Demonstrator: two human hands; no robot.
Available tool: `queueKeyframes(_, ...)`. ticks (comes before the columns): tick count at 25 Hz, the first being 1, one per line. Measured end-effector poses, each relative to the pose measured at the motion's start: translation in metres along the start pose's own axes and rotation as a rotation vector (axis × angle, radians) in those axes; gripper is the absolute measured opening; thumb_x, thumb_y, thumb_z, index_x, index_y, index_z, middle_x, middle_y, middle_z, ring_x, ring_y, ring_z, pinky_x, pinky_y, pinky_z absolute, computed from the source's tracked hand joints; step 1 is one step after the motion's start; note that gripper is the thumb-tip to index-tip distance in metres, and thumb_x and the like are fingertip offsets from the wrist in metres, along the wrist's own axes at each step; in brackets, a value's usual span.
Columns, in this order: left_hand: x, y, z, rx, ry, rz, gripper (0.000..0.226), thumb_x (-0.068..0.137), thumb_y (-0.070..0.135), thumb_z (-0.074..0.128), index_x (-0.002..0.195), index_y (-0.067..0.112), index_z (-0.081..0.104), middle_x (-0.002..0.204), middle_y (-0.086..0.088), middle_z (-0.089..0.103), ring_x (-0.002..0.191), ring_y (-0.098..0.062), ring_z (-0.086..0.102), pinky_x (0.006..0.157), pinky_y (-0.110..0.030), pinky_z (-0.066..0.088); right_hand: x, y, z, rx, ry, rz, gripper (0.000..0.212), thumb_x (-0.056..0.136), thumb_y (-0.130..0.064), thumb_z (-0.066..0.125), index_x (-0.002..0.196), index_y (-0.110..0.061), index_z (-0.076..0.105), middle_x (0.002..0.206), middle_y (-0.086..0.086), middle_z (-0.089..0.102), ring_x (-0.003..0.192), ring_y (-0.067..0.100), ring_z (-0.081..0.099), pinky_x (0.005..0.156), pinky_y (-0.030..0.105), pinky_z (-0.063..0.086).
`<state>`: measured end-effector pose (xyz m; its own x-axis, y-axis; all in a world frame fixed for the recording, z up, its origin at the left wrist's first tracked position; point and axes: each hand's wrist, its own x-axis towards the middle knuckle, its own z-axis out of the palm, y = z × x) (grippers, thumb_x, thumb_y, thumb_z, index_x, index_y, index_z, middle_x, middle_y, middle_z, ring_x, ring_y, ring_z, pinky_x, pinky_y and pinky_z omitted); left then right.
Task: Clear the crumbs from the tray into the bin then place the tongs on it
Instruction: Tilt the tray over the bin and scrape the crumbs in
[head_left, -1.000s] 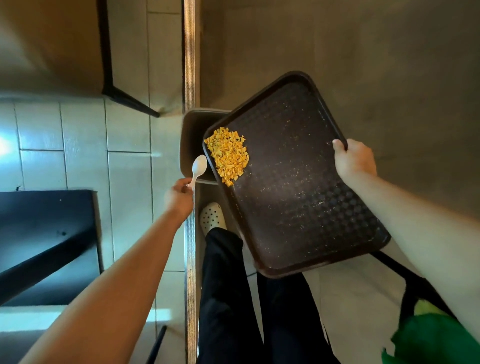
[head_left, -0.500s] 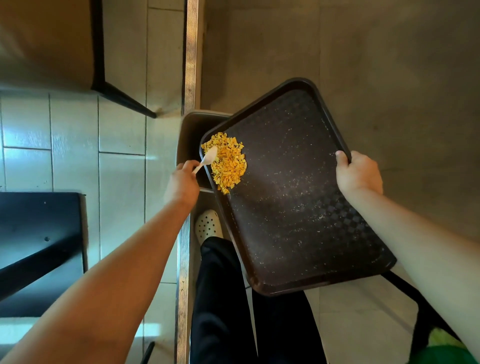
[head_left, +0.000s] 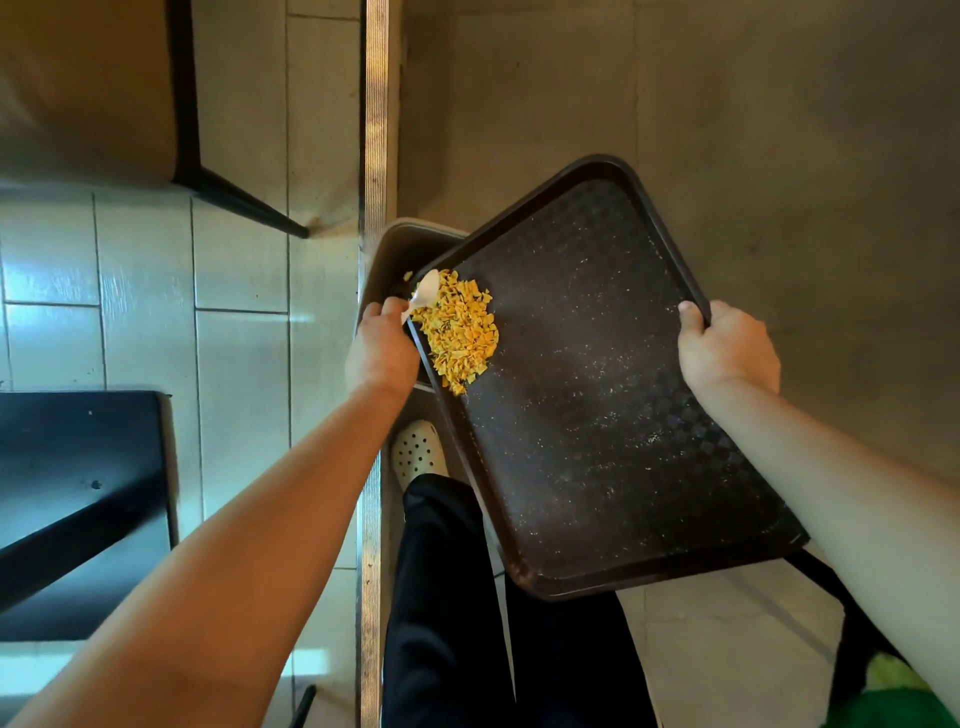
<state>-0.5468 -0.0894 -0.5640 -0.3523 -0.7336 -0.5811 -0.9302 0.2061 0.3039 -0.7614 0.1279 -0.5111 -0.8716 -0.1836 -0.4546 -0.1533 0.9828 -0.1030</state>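
Observation:
A dark brown tray (head_left: 597, 415) is tilted with its left corner over a grey bin (head_left: 400, 254) on the floor. My right hand (head_left: 727, 348) grips the tray's right rim. A heap of yellow crumbs (head_left: 460, 332) lies at the tray's left edge, and one crumb shows just past the rim above the bin. My left hand (head_left: 382, 348) holds a white plastic spoon (head_left: 423, 293), whose bowl rests at the upper left of the heap. No tongs are in view.
A table leg (head_left: 234, 197) slants across the tiled floor at upper left. A dark seat (head_left: 78, 493) stands at the left. A metal strip (head_left: 374, 156) runs down the floor. My white shoe (head_left: 415, 452) and black trousers are below the tray. A green bag (head_left: 893, 696) sits bottom right.
My left hand has brought the spoon from beside the tray onto the crumb heap at its left edge. The tray has shifted slightly lower in view.

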Motion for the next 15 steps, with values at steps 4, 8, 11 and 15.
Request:
queueKeyframes(4,0.005,0.012,0.007,-0.046,-0.073,-0.020,0.043,0.090,-0.002,0.041,0.128,0.016,0.048,0.125,-0.011,0.049,0.111,-0.032,0.054,0.092,-0.047,0.047,0.002,-0.002,0.000,-0.010,0.000,0.010,0.042,0.095,-0.043,0.036,0.077,-0.009,0.052,0.065,0.006,0.048,0.067,0.033,0.049,0.060,0.036,0.038)
queueKeyframes(8,0.007,-0.003,0.002,-0.015,-0.067,-0.060,0.042,0.087,-0.005,0.041,0.124,0.012,0.051,0.119,-0.015,0.052,0.105,-0.034,0.056,0.088,-0.044,0.049,0.003,-0.006,0.000,-0.012,-0.010,0.015,0.040,0.095,-0.043,0.037,0.076,-0.011,0.051,0.064,0.004,0.044,0.069,0.033,0.047,0.062,0.037,0.036)
queueKeyframes(11,0.005,-0.011,-0.004,-0.035,-0.063,-0.058,0.039,0.090,0.000,0.041,0.125,0.014,0.051,0.119,-0.014,0.052,0.102,-0.032,0.057,0.085,-0.040,0.050,0.002,-0.007,-0.003,0.002,-0.014,-0.001,0.040,0.095,-0.042,0.037,0.077,-0.010,0.052,0.065,0.006,0.047,0.068,0.033,0.048,0.061,0.036,0.036)
queueKeyframes(15,0.001,-0.004,-0.004,-0.055,-0.096,-0.009,0.036,0.093,0.005,0.039,0.125,0.017,0.050,0.119,-0.012,0.052,0.100,-0.029,0.057,0.082,-0.037,0.050,0.004,-0.006,-0.015,-0.018,-0.028,-0.032,0.039,0.096,-0.042,0.037,0.072,-0.012,0.046,0.060,0.003,0.044,0.065,0.032,0.049,0.059,0.035,0.034)
